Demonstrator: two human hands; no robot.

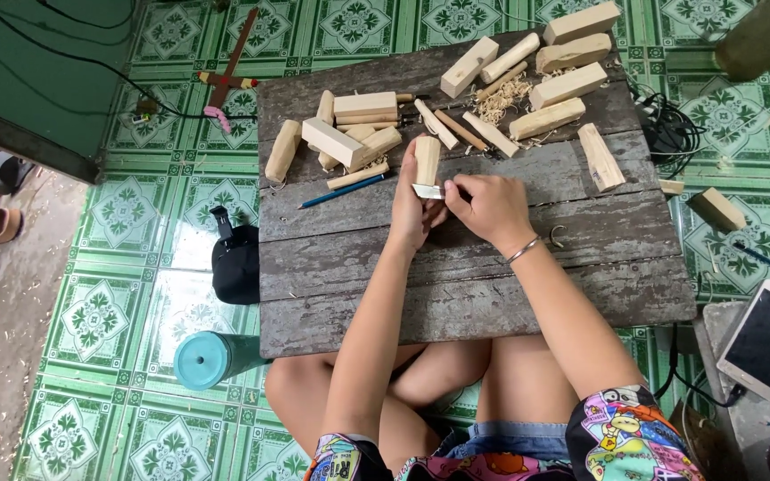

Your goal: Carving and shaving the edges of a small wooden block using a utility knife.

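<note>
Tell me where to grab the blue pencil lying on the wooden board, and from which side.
Grip the blue pencil near its middle, coming straight down from above. It lies flat on the wooden board with bare planks on both long sides, though wood pieces sit close to its right end. The left hand is nearest.

— What is the person wearing?
— Short sleeves in a busy cartoon print (630, 436), pink, black and yellow, over blue denim shorts (514, 436).
— Anything on the arms?
— A thin silver bangle (524, 249) circles the right wrist. Forearms and legs are bare; both hands are ungloved.
</note>
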